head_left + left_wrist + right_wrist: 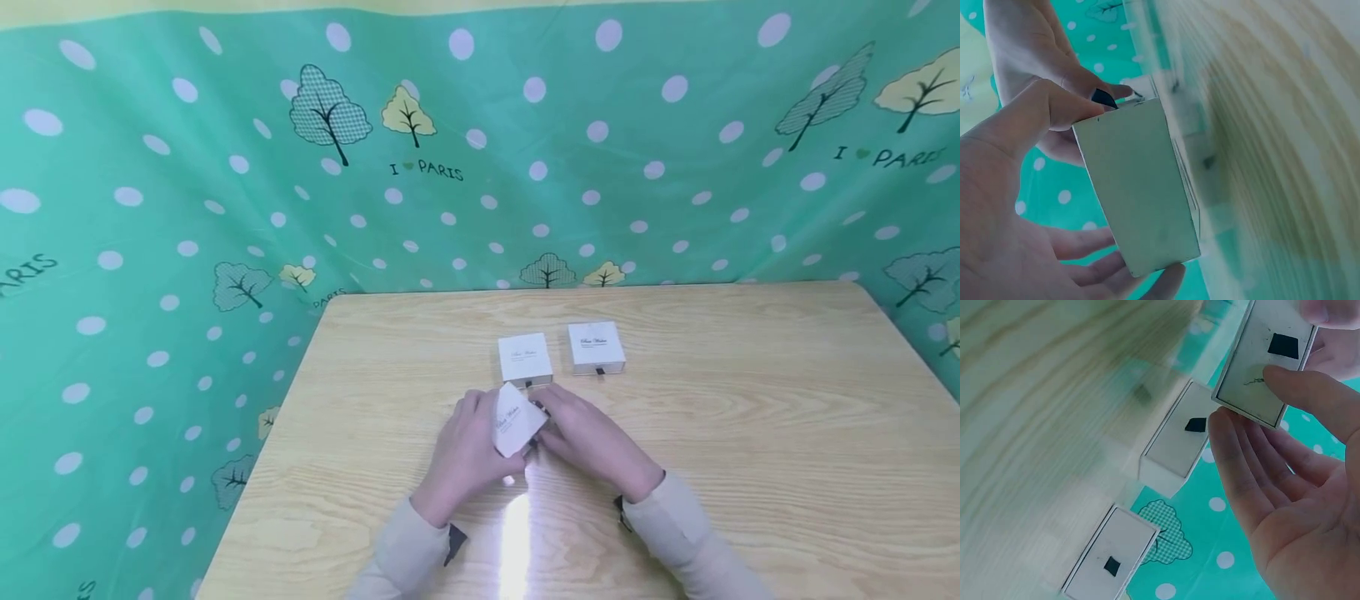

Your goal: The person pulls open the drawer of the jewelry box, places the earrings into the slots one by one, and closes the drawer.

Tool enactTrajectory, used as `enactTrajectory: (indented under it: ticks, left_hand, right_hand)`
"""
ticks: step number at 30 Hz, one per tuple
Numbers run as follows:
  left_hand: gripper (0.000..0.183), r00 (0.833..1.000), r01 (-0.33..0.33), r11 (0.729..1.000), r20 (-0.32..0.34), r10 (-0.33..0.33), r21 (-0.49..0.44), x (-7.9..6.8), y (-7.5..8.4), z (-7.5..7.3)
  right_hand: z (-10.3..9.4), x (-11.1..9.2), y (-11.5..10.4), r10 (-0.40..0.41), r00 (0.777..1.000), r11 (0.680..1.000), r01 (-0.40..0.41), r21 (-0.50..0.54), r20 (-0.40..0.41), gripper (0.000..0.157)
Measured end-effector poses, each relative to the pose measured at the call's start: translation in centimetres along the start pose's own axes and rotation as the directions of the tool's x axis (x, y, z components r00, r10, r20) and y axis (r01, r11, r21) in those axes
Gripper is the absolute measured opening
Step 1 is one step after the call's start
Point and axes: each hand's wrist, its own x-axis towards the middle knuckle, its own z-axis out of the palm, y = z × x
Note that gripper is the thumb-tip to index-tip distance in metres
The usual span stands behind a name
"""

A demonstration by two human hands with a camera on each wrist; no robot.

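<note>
A small white drawer box (516, 421) with printed lettering on its lid is held tilted above the table, between both hands. My left hand (471, 442) grips it by its sides; the left wrist view shows the thumb at one edge of a plain face (1135, 187) and fingers at the opposite end. My right hand (588, 433) is at the drawer end. There, in the right wrist view, the thumb (1297, 387) lies on the front panel near a black pull tab (1284, 346), and the fingertips meet the box's lower edge. The drawer looks closed.
Two similar white boxes, a left one (525, 354) and a right one (595, 342), sit side by side just beyond my hands, black tabs facing me. The wooden table (750, 400) reaches back to a green dotted cloth (525, 150), which also hangs at the left.
</note>
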Motion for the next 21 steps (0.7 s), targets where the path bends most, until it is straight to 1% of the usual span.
enactTrajectory:
  ticks: [2, 6, 10, 14, 17, 21]
  left_hand:
    - [0.093, 1.000, -0.005, 1.000, 0.004, 0.005, -0.021, 0.0, -0.2, -0.3]
    - [0.095, 1.000, -0.005, 0.998, 0.016, 0.006, -0.057, 0.0, -0.8, -0.9]
    - [0.096, 1.000, 0.009, 0.996, 0.026, -0.007, -0.084, 0.0, -1.5, -1.5]
    - [0.093, 1.000, -0.003, 0.995, 0.021, 0.005, -0.099, 0.2, -2.3, -2.1]
    - [0.092, 1.000, -0.013, 0.995, 0.020, 0.016, -0.102, 0.3, -2.8, -2.6]
    - [0.093, 0.999, -0.014, 0.995, 0.030, 0.017, -0.103, 0.6, -3.5, -3.2]
  right_hand:
    - [0.0, 0.1, -0.2, 0.006, 1.000, 1.000, -0.006, 0.013, 0.000, 0.041]
    - [0.2, 0.6, -0.8, 0.019, 1.000, 1.000, -0.019, 0.002, 0.007, 0.044]
    - [0.6, 1.1, -1.6, -0.015, 1.000, 1.000, 0.015, -0.013, -0.014, 0.041]
    - [0.9, 1.6, -2.1, -0.046, 0.998, 0.999, 0.046, -0.011, -0.050, 0.038]
    - [1.2, 2.0, -2.5, -0.041, 0.997, 0.999, 0.041, -0.001, -0.059, 0.037]
    - [1.5, 2.6, -2.8, -0.021, 0.999, 1.000, 0.022, 0.013, -0.046, 0.036]
